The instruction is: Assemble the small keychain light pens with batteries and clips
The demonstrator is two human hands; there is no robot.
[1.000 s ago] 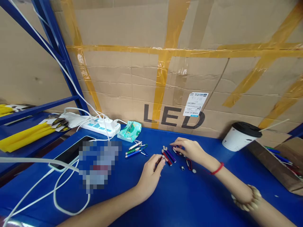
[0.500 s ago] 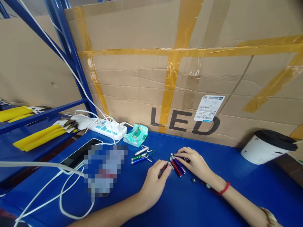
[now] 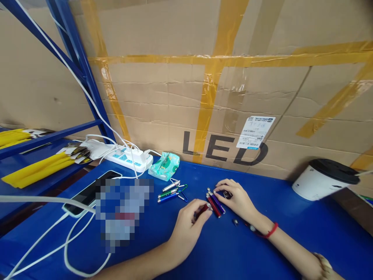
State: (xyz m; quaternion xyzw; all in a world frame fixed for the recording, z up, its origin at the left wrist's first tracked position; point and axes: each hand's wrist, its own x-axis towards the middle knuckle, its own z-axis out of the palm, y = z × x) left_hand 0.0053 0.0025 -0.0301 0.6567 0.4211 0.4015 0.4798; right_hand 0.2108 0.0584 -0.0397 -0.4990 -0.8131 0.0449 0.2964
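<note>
My left hand (image 3: pixel 186 225) is closed around a short red metal penlight tube (image 3: pixel 201 212), its silver end pointing up between thumb and forefinger. Just right of it, a red penlight tube (image 3: pixel 214 205) and a purple penlight tube (image 3: pixel 218 203) lie side by side on the blue tabletop (image 3: pixel 262 249). Small round silver pieces (image 3: pixel 208 190) sit by their far ends. My right hand (image 3: pixel 237 198) pinches a tiny silver piece (image 3: pixel 215 191) between thumb and forefinger, close to those ends; dark small items show under its palm. A small silver cap (image 3: pixel 235 222) lies below that hand.
Silver, green and blue penlights with carabiner clips (image 3: pixel 170 193) lie left of my hands. Behind are a teal tissue pack (image 3: pixel 164 166) and a white power strip (image 3: pixel 125 160). A phone (image 3: pixel 87 194) and cables fill the left; a lidded paper cup (image 3: pixel 314 182) stands right, before a cardboard box (image 3: pixel 163 105).
The view has shifted slightly. My right fingertips have drawn a little away from the tube ends, with the silver piece between them. My left hand still holds the red penlight tube, tilted slightly differently.
</note>
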